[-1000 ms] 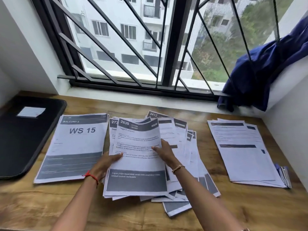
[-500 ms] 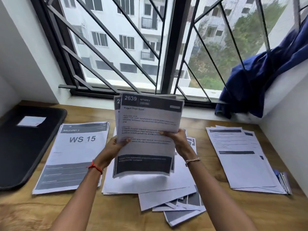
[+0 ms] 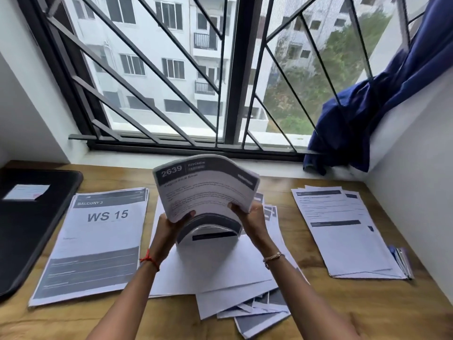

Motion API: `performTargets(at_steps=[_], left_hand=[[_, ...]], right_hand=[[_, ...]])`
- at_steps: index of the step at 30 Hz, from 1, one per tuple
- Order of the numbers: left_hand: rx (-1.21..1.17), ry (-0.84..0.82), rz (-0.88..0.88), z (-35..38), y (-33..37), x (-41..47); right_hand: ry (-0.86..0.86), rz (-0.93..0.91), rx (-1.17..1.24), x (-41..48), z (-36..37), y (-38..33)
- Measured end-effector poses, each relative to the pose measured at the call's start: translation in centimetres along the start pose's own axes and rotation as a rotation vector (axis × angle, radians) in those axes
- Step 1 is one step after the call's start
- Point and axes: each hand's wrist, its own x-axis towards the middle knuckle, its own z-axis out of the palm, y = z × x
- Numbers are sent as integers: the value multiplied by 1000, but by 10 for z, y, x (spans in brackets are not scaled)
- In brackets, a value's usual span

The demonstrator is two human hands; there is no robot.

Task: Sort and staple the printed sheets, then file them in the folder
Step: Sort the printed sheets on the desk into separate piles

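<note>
Sheet bundle (image 3: 206, 192): lifted off loose pile (image 3: 220, 271) at 6 o'clock, now bowed, bottom edge down | left hand (image 3: 169, 227), right hand (image 3: 255, 222) grip its sides | judged squaring before stapling.

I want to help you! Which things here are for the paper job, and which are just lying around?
For the job:
- 2639 bundle, gripped by the left hand and right hand
- WS 15 stack
- loose middle pile
- right stack
- black folder

Just lying about:
- blue cloth bunched on the window sill
</note>
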Motion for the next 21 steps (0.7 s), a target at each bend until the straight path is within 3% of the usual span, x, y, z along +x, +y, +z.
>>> performTargets(at_steps=[3,8,14,17,21], left_hand=[[9,24,39,2,4,4],[119,-5,-11,-5,3,8],[75,119,-37,-39,22,23],[49,172,-111,-71,22,24],[68,181,-247,-105,5,13]], right_hand=[[68,-19,-28,3,6,1],[36,22,-109,4,13,6],[-27,61,-55,24,10,-7],[45,209,-309,27,-1,16],[-5,469,-678,16,-13,54]])
